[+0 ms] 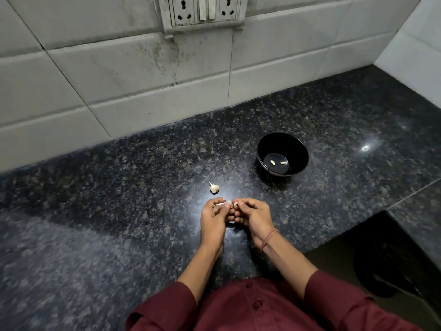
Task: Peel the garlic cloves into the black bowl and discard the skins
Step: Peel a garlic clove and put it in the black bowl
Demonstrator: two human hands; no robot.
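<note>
Two cloves [277, 162] in bowl [297, 149], right behind garlic bulb [214, 188].

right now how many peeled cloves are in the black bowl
2. One peeled clove lies left of centre on the floor of the black bowl, the second clove just right of it, apart. None seems hidden.

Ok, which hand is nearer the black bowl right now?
Right. The right hand is on the person's side of the bowl, to its left; the left hand is beside it, farther left. Both pinch one clove.
</note>
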